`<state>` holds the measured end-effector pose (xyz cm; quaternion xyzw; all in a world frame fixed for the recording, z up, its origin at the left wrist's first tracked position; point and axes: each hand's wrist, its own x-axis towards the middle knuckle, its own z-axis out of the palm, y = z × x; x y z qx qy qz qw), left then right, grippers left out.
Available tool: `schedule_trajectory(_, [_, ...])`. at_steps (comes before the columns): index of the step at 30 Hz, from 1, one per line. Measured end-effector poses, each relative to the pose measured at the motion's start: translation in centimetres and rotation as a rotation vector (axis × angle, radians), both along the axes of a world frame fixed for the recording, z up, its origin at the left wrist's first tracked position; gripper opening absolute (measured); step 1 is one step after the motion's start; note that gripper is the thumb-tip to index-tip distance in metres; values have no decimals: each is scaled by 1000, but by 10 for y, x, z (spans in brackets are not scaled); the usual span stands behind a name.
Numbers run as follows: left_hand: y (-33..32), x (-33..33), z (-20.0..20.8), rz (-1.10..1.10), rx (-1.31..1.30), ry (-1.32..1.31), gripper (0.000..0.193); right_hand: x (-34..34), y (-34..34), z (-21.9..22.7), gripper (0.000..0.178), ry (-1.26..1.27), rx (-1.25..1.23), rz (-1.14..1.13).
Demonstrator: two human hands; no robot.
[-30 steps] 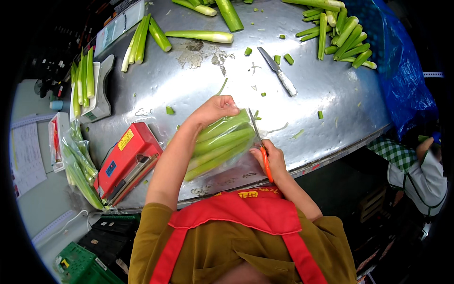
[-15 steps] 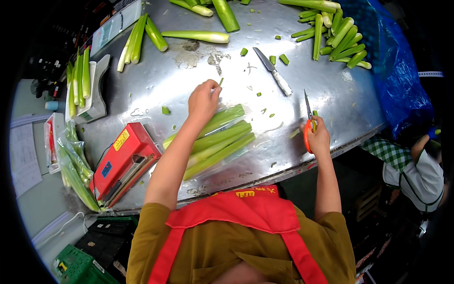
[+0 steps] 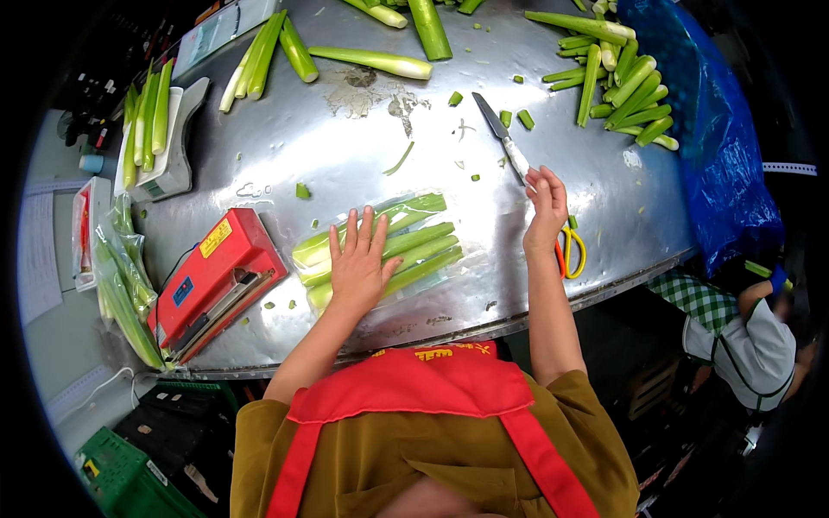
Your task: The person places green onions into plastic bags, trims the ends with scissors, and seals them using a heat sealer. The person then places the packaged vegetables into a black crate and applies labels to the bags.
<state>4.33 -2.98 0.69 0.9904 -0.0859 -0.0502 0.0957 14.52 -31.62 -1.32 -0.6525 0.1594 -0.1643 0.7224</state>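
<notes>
A clear plastic bag of thick pale-green vegetable stalks (image 3: 423, 249) lies on the metal table before me. My left hand (image 3: 356, 263) rests flat on its left part, fingers spread. My right hand (image 3: 546, 211) is raised to the right of the bag with nothing seen in it, its fingers loosely apart. Close beside that wrist lie scissors (image 3: 580, 254) with orange and yellow handles, partly hidden behind my arm. A knife (image 3: 501, 134) with a whitish handle lies just beyond my right fingertips. Above the bag, a thin green strip (image 3: 400, 159) lies on the table.
A red bag sealer (image 3: 220, 272) stands at the left, beside bagged stalks (image 3: 129, 293). Farther left, a white scale (image 3: 179, 173) bears several stalks. Loose stalks (image 3: 635, 86) pile at the far right beside blue plastic sheeting (image 3: 730, 138). A co-worker (image 3: 743, 341) is beyond the right edge.
My right hand has let go of the scissors, now on the table, and moved up and left. The left hand has released the thin green strip and come down flat on the bag.
</notes>
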Motion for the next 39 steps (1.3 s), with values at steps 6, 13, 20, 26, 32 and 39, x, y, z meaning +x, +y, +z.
schedule_trajectory(6, [-4, 3, 1, -16, 26, -20, 70, 33, 25, -34, 37, 134, 85, 220])
schedule_trajectory(13, [1, 18, 9, 35, -126, 8, 67, -29, -16, 18, 21, 374, -139, 423])
schedule_trajectory(20, [-2, 107, -1, 121, -406, 159, 30, -115, -10, 15, 39, 1009, 100, 809])
schedule_trajectory(26, [2, 135, -21, 101, -614, 496, 16, -133, 35, -12, 24, 785, 435, 436])
schedule_trajectory(32, [40, 93, 66, 199, -1028, 241, 8, -124, 40, 54, 14, 388, 199, 533])
schedule_trajectory(39, [100, -23, 166, 267, -1498, -190, 5, -91, 65, 234, 2, -408, -400, 811])
